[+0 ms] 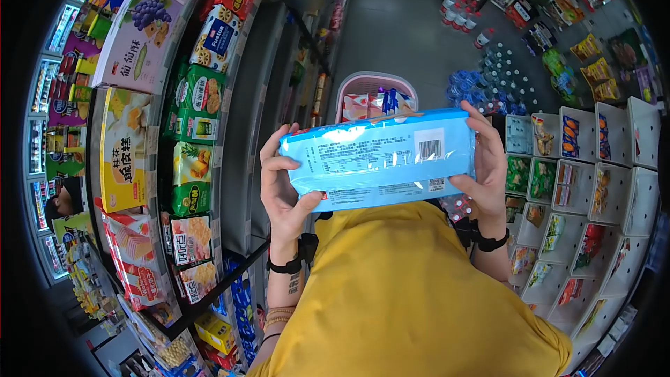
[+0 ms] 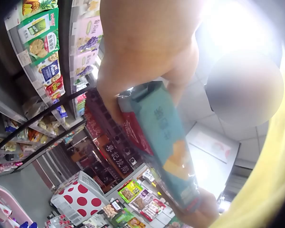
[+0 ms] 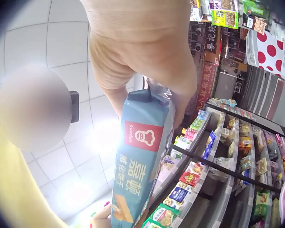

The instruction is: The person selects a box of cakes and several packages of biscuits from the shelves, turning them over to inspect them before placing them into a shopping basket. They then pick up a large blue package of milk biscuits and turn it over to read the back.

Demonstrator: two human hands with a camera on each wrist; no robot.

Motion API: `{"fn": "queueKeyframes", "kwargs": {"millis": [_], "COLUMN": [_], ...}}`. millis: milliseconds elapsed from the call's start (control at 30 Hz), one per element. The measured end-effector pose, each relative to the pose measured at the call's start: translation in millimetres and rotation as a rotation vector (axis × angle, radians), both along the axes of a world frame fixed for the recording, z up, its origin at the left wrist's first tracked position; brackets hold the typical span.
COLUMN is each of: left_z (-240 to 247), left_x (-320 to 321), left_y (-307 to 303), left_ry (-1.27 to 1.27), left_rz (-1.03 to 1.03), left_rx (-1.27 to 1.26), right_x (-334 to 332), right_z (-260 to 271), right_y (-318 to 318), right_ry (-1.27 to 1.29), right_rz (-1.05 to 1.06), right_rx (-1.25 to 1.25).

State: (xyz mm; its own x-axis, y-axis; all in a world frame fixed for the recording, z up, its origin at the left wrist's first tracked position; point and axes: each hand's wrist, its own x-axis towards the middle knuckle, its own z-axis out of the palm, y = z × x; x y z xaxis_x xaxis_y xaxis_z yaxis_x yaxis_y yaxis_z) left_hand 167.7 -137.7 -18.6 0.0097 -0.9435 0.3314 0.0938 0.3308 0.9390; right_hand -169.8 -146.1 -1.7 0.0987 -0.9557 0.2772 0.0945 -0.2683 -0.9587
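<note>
A long light-blue snack package [image 1: 377,157] is held up level before the chest, its printed back with a barcode facing the head camera. The left hand [image 1: 283,185] grips its left end, thumb on the near face. Gripping the right end, the right hand [image 1: 486,164] has its thumb near the lower corner. In the left wrist view the left hand [image 2: 147,52] pinches one end of the package [image 2: 164,137]. The right wrist view shows the right hand [image 3: 142,57] on the other end, with the package's front [image 3: 137,166] carrying a red logo.
Shelves of boxed and bagged biscuits [image 1: 195,112] stand at the left. A pink basket [image 1: 342,91] holding packages is beyond the held package. White bins of small snacks [image 1: 586,188] line the right. Bottles [image 1: 464,10] stand on the grey floor [image 1: 391,28].
</note>
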Motion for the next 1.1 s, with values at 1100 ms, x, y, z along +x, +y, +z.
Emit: {"fn": "queueKeyframes", "kwargs": {"millis": [1100], "left_z": [-5.9], "left_x": [-16.2], "left_y": [4.4], "left_ry": [-0.027], "left_rz": [-0.133], "left_rx": [-0.036], "right_x": [-14.7], "right_z": [3.0], "right_y": [58.7], "right_ry": [0.052], "right_rz": [-0.129], "right_rx": [-0.036]}}
